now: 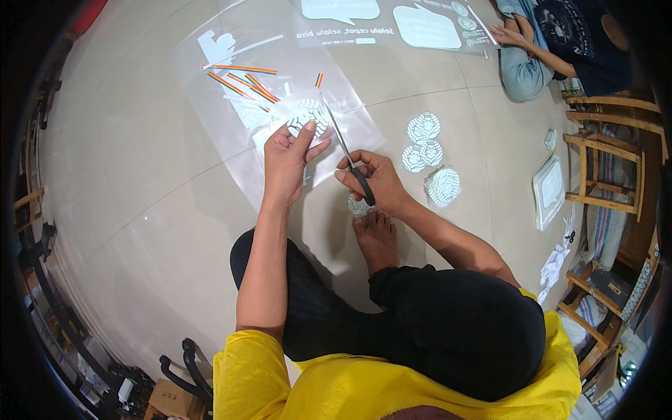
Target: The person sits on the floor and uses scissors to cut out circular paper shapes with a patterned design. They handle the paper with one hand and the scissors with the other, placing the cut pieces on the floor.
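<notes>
My left hand (285, 162) pinches a round white sticker (305, 112) with dark wavy stripes, on clear film, between thumb and fingers. Long-bladed scissors (338, 133) with black handles are gripped in my right hand (381, 183). Their blades point away from me, just right of the sticker's edge. A large clear plastic sheet (224, 157) lies on the floor beneath both hands. Several rainbow-striped strips (241, 68) and white scraps (217, 47) rest on it, with one short striped piece (319, 80) near the scissors' tips.
Striped round cutouts (443, 186) lie to the right, another (360, 205) by my foot (378, 241). A printed clear sheet (350, 33) spans the far side, near another person's hand (509, 36). A stack of white cutouts (549, 192) and wooden chairs (605, 175) stand at the right.
</notes>
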A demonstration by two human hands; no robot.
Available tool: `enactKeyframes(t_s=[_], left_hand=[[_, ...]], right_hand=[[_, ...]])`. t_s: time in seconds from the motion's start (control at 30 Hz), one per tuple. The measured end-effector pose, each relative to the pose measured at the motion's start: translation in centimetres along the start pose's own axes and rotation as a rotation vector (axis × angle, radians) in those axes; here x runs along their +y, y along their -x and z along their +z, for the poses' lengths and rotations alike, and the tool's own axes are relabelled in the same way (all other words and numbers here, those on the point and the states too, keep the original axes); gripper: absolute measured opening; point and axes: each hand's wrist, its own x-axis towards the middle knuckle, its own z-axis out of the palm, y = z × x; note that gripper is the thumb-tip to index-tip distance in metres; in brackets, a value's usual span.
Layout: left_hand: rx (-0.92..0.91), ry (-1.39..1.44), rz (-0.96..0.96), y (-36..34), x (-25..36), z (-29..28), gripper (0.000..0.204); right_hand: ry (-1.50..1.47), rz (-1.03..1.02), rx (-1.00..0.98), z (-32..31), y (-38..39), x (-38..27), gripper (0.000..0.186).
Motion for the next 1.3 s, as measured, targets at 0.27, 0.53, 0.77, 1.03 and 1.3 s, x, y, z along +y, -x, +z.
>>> enactKeyframes(t_s=[0.27,0.53,0.77,1.03,1.3], left_hand=[[-0.019,-0.027,-0.028,0.4,0.1,0.2,0.032],[-0.036,-0.035,-0.031,0.2,-0.3,0.2,0.033],[-0.039,-0.043,-0.057,0.6,-0.1,0.2,0.032],[-0.035,-0.041,-0.062,0.8,-0.1,0.1,0.031],[-0.048,-0.038,-0.079,1.1,0.3,0.5,0.030]], right_hand=[[-0.021,-0.053,0.000,0.1,-0.9,-0.2,0.026],[-0.039,-0.056,0.006,0.0,-0.7,-0.5,0.029],[-0.023,-0.055,0.000,0.0,-1.2,-0.8,0.028],[-0.062,-0.065,0.001,0.3,-1.6,-1.4,0.030],[-0.091,-0.094,-0.013,0.1,-2.0,-0.9,0.030]])
